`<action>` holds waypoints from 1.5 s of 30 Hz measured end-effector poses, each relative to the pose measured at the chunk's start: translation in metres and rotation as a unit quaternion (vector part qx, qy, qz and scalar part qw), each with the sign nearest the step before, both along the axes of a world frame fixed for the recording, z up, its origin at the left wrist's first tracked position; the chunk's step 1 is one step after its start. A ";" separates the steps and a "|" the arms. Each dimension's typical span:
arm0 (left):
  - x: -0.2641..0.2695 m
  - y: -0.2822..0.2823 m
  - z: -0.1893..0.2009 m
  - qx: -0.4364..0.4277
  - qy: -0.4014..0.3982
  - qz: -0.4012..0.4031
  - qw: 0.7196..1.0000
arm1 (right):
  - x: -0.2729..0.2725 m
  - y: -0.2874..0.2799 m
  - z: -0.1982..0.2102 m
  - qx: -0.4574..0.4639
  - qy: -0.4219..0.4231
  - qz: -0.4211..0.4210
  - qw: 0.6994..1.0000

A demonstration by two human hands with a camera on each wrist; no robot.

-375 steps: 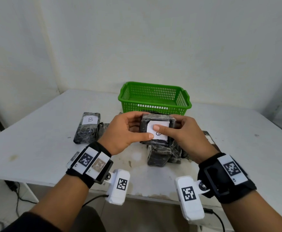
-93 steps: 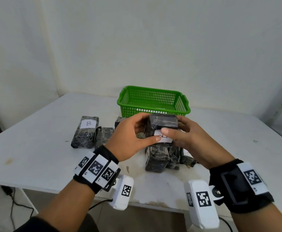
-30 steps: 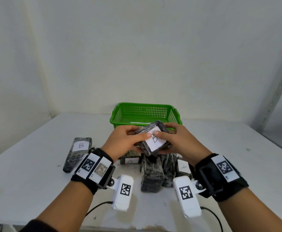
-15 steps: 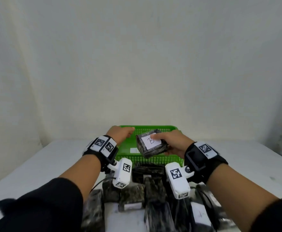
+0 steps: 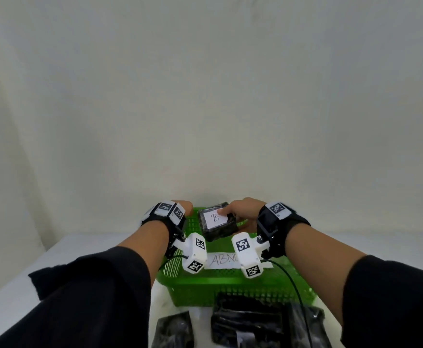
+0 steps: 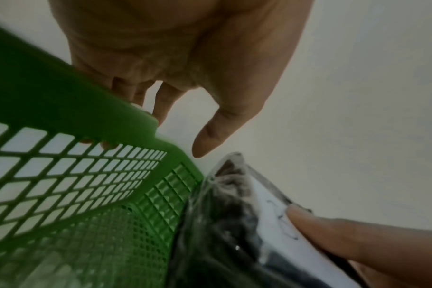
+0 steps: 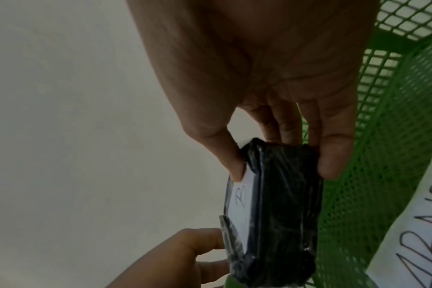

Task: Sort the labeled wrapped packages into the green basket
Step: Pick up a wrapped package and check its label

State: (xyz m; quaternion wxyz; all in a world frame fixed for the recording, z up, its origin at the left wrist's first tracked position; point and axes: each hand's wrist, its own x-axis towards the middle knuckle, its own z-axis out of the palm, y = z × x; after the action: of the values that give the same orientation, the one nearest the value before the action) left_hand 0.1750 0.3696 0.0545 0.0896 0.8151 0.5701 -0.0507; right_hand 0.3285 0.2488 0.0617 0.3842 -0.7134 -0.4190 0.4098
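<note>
A dark wrapped package (image 5: 216, 223) with a white label marked B hangs over the green basket (image 5: 230, 281). My right hand (image 5: 230, 217) pinches it, thumb on the label and fingers underneath. The right wrist view shows that grip (image 7: 281, 161) on the package (image 7: 279, 204) beside the basket's mesh wall (image 7: 382, 136). My left hand (image 5: 184, 205) is at the basket's far left corner. In the left wrist view its fingers (image 6: 136, 97) hook over the rim (image 6: 86, 101) on the outer side, with the thumb free just above the package (image 6: 222, 224).
A white paper strip (image 5: 221, 259) with handwritten letters lies inside the basket. Several more dark packages (image 5: 250, 320) sit on the white table (image 5: 80, 252) in front of the basket, below my arms. A plain wall stands close behind.
Both arms have reached farther forward over the basket. The left hand let go of the B package about a second ago and now hooks the basket's rim. The right hand still carries the package.
</note>
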 end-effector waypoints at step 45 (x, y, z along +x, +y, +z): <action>-0.009 0.021 -0.028 0.012 0.119 -0.055 0.991 | -0.017 0.063 -0.066 -0.020 -0.057 -0.023 0.998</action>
State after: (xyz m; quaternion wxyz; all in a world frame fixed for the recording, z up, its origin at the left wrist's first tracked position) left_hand 0.1662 0.3909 0.0266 0.0084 0.8345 0.5316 -0.1448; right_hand 0.3116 0.3121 -0.0046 0.3550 -0.7525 -0.4155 0.3676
